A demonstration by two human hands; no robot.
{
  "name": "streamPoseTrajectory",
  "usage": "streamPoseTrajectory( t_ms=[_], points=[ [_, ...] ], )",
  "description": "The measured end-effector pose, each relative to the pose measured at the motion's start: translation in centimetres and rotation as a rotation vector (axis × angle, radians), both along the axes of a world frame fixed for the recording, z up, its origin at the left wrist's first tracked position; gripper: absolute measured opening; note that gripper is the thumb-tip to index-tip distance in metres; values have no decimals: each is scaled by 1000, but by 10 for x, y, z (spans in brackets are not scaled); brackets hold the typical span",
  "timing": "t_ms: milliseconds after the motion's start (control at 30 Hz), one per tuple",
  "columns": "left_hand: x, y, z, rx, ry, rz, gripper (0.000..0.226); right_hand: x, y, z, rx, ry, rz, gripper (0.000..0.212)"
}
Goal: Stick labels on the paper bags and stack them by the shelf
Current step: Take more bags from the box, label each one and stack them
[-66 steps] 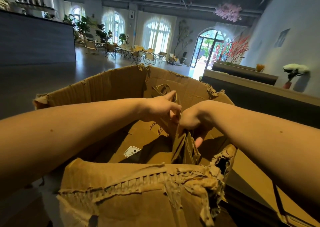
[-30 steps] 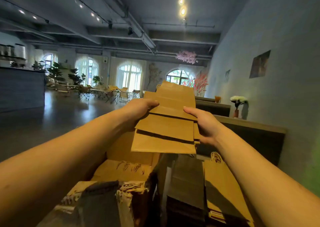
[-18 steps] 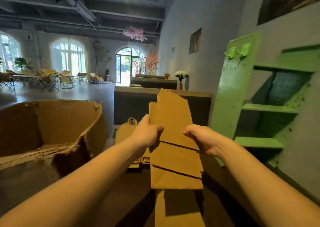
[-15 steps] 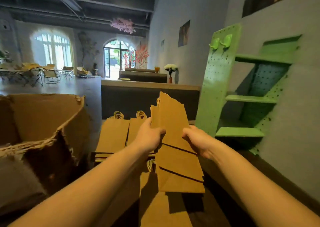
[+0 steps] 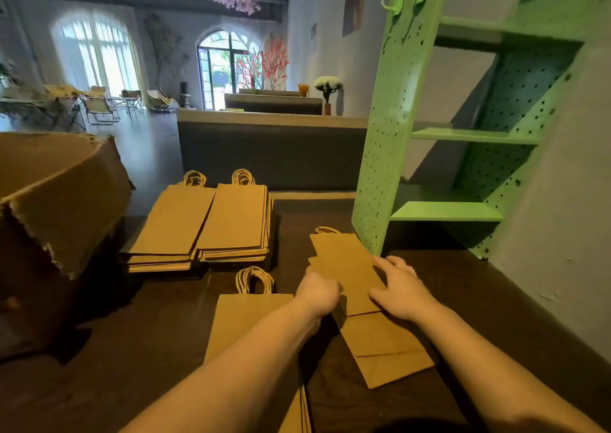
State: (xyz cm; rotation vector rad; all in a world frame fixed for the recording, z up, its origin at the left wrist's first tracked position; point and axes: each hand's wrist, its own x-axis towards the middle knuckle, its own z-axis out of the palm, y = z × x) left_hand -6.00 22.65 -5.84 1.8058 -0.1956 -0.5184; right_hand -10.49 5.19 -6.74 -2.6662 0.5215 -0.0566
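In the head view our left hand (image 5: 317, 292) curls round the edge of the bundle of paper bags (image 5: 350, 267) and our right hand (image 5: 401, 292) lies flat on it, just beside the green pegboard shelf (image 5: 386, 135). The bundle is fanned askew, so we judge it may slide apart on release. The dark tabletop (image 5: 132, 333) bears two stacks (image 5: 238, 221), with a torn cardboard box (image 5: 59, 184) at its left, in a hall with arched windows (image 5: 96, 52).

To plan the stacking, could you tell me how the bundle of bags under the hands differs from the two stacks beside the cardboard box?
The bundle is gripped by the left hand, and the right hand rests on it; the two stacks lie untouched. The bundle lies askew and fanned out, while the two stacks are neatly squared. Both are flat brown paper bags, handles pointing away from the person.
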Motion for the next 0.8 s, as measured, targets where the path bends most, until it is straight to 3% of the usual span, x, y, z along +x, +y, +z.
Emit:
streamPoseTrajectory(
  t_ms=[33, 167, 300, 367, 500, 667, 800],
  points=[
    [-1, -4, -2, -5, 11, 10, 8, -1, -2, -8, -83, 37, 44, 63],
    [-1, -24, -9, -140, 121, 136, 21, 7, 3, -21, -254, -18, 117, 50],
    [10, -22, -2, -140, 223, 60, 30, 22, 21, -11, -170, 167, 41, 76],
    [16, -6, 9, -125, 144, -4, 26, 30, 30, -9, -135, 258, -9, 85],
    [27, 42, 26, -82, -88, -164, 25, 39, 45, -14, -144, 213, -98, 74],
    [39, 82, 5, 90, -311, -109, 29, 50, 67, -15, -217, 226, -180, 53],
    [45, 88, -5, -16, -364, -59, 25, 47, 81, 2, -294, 142, -109, 21]
  ],
)
